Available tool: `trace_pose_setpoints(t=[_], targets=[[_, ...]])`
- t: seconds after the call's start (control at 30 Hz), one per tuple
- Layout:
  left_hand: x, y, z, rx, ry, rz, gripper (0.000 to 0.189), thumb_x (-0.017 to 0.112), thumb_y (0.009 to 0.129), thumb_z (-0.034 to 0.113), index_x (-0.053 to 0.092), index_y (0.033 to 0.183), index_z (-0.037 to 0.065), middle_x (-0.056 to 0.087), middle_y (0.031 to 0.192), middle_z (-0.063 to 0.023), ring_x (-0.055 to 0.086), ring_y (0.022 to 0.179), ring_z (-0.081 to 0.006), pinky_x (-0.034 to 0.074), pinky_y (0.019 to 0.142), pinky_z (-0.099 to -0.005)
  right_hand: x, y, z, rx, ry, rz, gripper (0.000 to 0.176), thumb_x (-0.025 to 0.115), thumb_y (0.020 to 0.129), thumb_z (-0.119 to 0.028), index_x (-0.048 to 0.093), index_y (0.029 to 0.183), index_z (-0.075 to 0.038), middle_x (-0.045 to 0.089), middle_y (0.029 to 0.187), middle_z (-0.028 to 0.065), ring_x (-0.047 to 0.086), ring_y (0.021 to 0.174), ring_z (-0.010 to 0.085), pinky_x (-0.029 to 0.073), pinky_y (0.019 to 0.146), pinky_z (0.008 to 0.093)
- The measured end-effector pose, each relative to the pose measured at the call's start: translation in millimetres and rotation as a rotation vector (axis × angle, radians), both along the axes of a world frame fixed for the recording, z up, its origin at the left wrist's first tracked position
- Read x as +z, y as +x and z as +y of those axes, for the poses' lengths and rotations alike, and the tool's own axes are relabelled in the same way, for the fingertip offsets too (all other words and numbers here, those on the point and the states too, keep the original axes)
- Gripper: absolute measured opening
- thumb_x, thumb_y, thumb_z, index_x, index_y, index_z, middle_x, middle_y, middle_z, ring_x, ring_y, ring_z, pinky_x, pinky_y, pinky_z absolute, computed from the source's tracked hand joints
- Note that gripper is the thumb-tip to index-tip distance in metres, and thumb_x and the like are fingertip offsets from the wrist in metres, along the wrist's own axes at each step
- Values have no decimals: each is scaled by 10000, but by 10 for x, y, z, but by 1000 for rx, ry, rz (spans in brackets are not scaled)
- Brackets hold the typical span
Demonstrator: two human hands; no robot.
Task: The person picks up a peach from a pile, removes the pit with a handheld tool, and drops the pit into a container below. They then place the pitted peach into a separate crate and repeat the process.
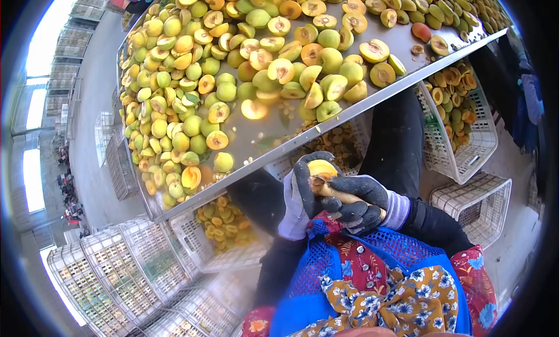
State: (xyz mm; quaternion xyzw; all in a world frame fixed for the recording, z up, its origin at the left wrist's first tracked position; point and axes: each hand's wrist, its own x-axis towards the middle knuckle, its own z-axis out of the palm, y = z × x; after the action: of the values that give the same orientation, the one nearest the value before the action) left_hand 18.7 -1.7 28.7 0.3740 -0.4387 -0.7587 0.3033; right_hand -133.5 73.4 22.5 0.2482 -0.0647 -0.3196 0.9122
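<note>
My left hand (303, 191), in a purple glove with dark grey fingers, is closed around a halved yellow-orange fruit (322, 169). Against the fruit, my right hand (360, 202), in the same kind of glove, grips a tool with a light wooden handle (342, 195); the tool's tip is hidden at the fruit. Both hands are close together over my lap, just below the edge of a metal table (326, 124). Many halved green and yellow fruits (281, 71) lie on the table, some with cut sides and stones showing.
Under the table edge stand white crates, one with fruit halves at the left (189, 238) and one at the right (460, 156). An open crate (474, 206) lies lower right. More crates (116, 267) line the lower left. Another person's purple sleeve (531, 98) shows at the far right.
</note>
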Motion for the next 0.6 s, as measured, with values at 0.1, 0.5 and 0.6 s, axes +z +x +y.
trace_pose_setpoints(t=[0.1,0.5,0.6], targets=[[-42,-25,10,50,-143,-279,566,338,1056,466,598,1175,-22,676,922,-89,654,841,-167,528,780,-287,4,67,35,-60,-61,232,394,460,1030,-400,565,990,-22,478,576,29,430,396,93,343,349,204],[225,1414,-498,329,-740,-1850,508,534,983,389,543,1259,-38,627,1149,-242,594,1071,-411,460,902,-481,-354,-158,76,-60,31,331,358,445,1037,-358,550,1160,-38,520,626,49,459,411,110,358,345,222],[229,988,-985,244,-731,-1594,526,538,968,406,534,1241,-44,598,1169,-270,579,1088,-413,461,893,-485,-441,-115,77,-28,31,346,285,442,1042,-331,530,1177,-96,532,622,52,482,412,101,361,327,212]])
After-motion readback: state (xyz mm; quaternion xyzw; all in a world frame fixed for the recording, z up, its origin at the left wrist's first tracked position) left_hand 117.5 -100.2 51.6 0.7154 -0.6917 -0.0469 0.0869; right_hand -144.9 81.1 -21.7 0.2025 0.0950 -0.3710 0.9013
